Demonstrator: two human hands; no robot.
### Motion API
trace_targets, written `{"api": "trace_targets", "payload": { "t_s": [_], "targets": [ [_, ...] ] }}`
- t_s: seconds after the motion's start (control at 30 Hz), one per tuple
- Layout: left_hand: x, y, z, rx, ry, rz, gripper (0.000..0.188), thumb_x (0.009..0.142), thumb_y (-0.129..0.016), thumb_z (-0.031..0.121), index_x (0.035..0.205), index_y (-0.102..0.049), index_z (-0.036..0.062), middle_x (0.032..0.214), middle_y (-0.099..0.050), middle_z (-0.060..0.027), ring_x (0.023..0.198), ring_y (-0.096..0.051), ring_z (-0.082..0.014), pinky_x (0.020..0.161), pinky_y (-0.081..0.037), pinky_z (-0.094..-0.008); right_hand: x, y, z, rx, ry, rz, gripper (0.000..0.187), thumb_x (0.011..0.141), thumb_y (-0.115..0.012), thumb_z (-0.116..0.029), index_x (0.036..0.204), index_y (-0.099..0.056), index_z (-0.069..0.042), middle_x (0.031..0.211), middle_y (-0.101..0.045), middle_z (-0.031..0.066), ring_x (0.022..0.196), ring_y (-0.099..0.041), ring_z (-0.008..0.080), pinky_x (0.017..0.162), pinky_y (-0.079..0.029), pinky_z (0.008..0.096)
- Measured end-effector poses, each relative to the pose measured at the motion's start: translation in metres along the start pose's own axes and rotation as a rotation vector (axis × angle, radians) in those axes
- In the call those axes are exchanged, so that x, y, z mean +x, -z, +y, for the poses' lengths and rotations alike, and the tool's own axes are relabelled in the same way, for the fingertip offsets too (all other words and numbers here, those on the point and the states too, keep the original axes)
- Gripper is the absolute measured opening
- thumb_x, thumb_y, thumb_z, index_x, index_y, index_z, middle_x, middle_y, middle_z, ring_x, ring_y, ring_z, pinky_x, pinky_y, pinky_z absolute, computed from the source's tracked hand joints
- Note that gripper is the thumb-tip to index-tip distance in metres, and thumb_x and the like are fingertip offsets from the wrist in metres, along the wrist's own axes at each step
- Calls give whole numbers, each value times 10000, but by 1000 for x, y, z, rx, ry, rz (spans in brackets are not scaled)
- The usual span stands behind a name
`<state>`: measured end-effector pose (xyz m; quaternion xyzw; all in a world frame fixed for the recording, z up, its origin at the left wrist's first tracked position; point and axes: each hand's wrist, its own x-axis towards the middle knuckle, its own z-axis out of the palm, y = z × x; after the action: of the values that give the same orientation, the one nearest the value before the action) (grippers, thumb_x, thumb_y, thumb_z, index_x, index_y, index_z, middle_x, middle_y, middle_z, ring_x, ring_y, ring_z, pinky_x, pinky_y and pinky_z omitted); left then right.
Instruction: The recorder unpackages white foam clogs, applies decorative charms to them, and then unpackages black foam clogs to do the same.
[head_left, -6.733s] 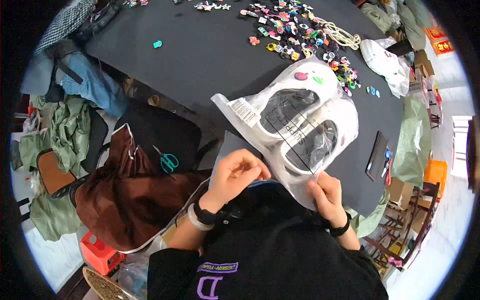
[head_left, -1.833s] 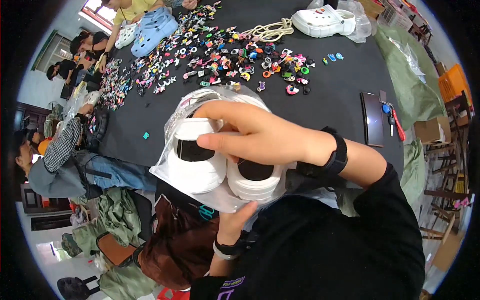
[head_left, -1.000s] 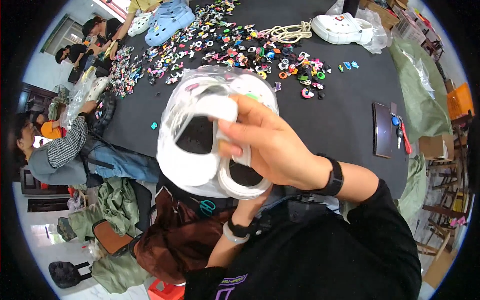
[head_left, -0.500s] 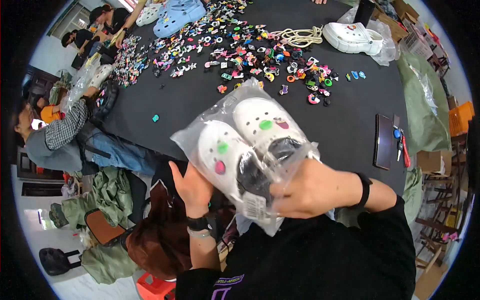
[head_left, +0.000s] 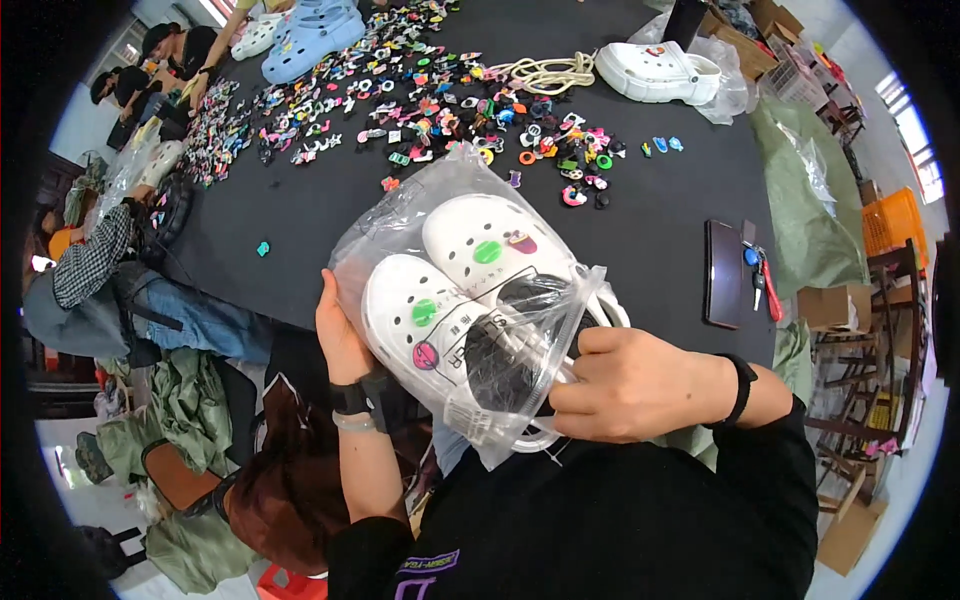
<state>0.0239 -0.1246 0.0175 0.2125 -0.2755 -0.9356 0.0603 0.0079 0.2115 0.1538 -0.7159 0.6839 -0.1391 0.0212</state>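
Note:
A pair of white clogs [head_left: 392, 292] with green and pink charms lies inside a clear plastic bag [head_left: 372, 232], held up in front of me over the table's near edge. My left hand [head_left: 343, 335] holds the bag's left side, thumb up along it; its other fingers are hidden behind the bag. The fingers of my right hand [head_left: 640, 385] are closed on the bag's open edge, beside the clogs' heel straps. Loose shoe charms [head_left: 440, 125] in many colours cover the black table [head_left: 640, 235] beyond the bag.
A white clog [head_left: 660, 75] stands at the far right by a coil of cream rope [head_left: 545, 75]. Blue clogs [head_left: 315, 40] sit at the far left. Right of me lie a phone [head_left: 723, 273] and keys [head_left: 757, 285]. A person in a checkered sleeve [head_left: 95, 255] sits at left.
The bag has shifted slightly left and now spreads more smoothly over the clogs. My left hand, previously open beside it, has come against its side. My right hand still grips its edge.

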Motion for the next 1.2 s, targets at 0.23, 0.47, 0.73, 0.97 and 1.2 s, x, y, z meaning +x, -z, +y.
{"api": "trace_targets", "payload": {
  "t_s": [0.23,0.47,0.73,0.97,1.2],
  "targets": [
    [-9,42,-7,82,-52,76,429,1005,-413,295,1294,-449,-21,1307,-519,-169,1211,-499,-279,1046,-385,-431,-27,-24,3,34,-267,251,278,795,-635,-218,1060,-587,-148,1114,-566,10,992,-571,179,841,-407,325],
    [-15,47,33,513,-363,11,458,1010,-395,318,1334,-407,-6,1350,-464,-173,1278,-417,-268,1083,-300,-391,-55,-76,-15,107,-834,545,564,743,-752,-233,1239,-512,-109,1294,-479,152,1205,-464,342,944,-401,429],
    [88,-58,49,1216,34,-208,656,930,-477,549,1291,-461,2,1110,-575,-92,1038,-540,-172,897,-409,-302,-43,-97,6,380,-943,600,649,840,-677,-297,1356,-369,-52,1358,-379,238,1253,-417,387,1016,-384,459],
    [137,-80,10,1010,402,-361,364,965,-528,332,1152,-584,25,1046,-656,-69,902,-630,-128,772,-509,-284,-43,-117,3,755,-1055,840,636,814,-698,-202,1313,-351,-14,1242,-392,180,1166,-466,291,899,-483,392],
    [133,-94,10,1197,45,-358,201,927,-605,185,1021,-627,8,898,-652,-25,764,-590,-89,688,-475,-238,-43,-108,20,715,-1034,771,623,844,-610,-279,1372,-379,-43,1250,-410,237,1023,-569,376,859,-501,380]
  ]
}}
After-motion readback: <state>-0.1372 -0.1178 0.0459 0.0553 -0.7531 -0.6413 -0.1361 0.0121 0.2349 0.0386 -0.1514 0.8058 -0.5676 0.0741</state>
